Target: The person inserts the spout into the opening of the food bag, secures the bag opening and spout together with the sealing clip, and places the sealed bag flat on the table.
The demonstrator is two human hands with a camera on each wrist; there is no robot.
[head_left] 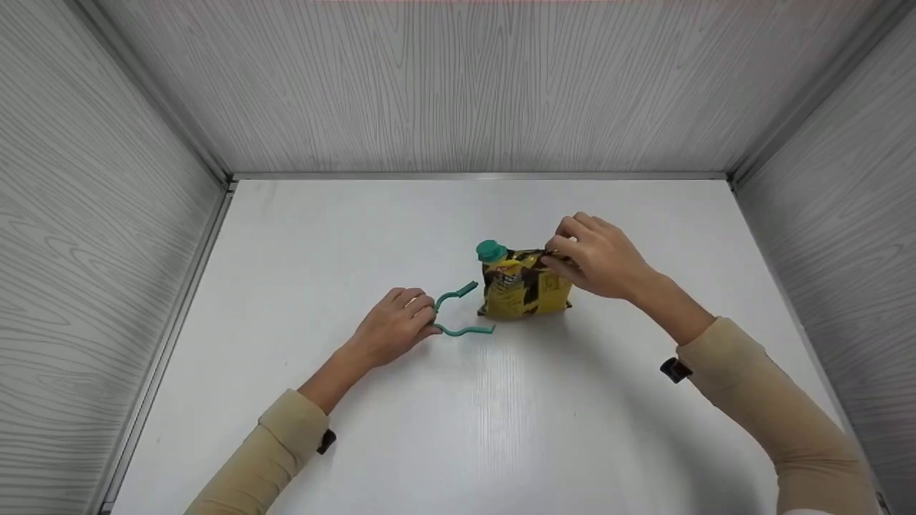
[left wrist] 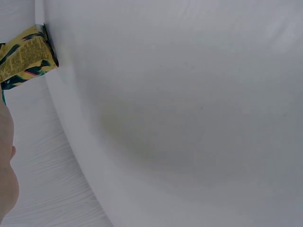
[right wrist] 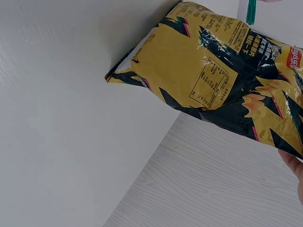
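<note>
White tabletop (head_left: pixel 501 415) fills the floor of a booth walled on three sides by pale grey wood-grain panels (head_left: pixel 458 86). Near the middle of that surface, slightly to the far right, stands a yellow and black snack bag (head_left: pixel 526 285), its base on the table and its top gathered. A round green clip (head_left: pixel 491 250) sits at the bag's top left corner.

At the bag's top right edge the right hand (head_left: pixel 600 259) comes in from the right, its fingers (head_left: pixel 565 232) curled over and pinching the gathered top, so the bag hangs just below and left of the fingertips. The right wrist view shows the bag's printed back panel close up, with only a sliver of that hand at the frame's right edge.

Left of the bag and just apart from it lies an open green sealing clip (head_left: pixel 458 312), its two arms spread toward the bag. The left hand (head_left: pixel 393 325) rests on the table with its fingers curled around the clip's hinge end. In the left wrist view only the edge of this hand and a corner of the bag show.

Both forearms wear beige sleeves (head_left: pixel 773 400).
</note>
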